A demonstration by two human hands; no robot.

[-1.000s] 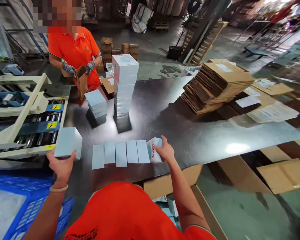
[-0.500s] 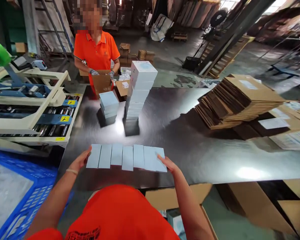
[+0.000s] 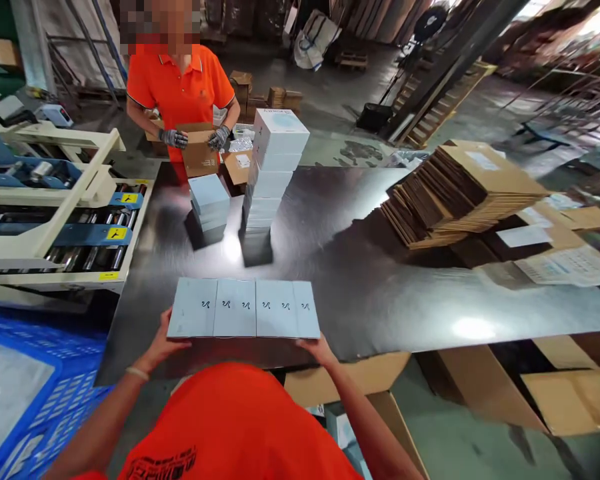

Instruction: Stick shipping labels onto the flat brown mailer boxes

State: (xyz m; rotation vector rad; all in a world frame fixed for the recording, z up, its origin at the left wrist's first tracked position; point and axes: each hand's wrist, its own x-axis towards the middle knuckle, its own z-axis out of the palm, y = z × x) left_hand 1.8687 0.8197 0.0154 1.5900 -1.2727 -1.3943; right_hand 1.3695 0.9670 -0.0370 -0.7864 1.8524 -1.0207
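Observation:
A row of several pale blue-white boxes (image 3: pixel 236 310) with small black marks lies level above the near edge of the dark metal table (image 3: pixel 340 267). My left hand (image 3: pixel 161 345) grips the left end of the row, its fingers partly hidden by the end box. At the right end, my right hand (image 3: pixel 317 348) presses from the side and below. The row is squeezed between both hands, its boxes flush against each other. Whether it touches the tabletop, I cannot tell. Beyond it stand a tall stack of white boxes (image 3: pixel 275 160) and a shorter stack (image 3: pixel 210 203).
Across the table a co-worker (image 3: pixel 180 87) in an orange shirt and gloves holds a cardboard box (image 3: pixel 200 155). Flattened cartons (image 3: pixel 485 187) are piled at right. A roller conveyor (image 3: pixel 90 233) and blue crate (image 3: pixel 75 373) stand left. An open carton (image 3: pixel 350 383) sits below the table edge.
The boxes went from a staggered row of narrow faces to an even row with wider, marked faces showing. My hands moved lower on its ends. The co-worker's hands shifted on the cardboard box.

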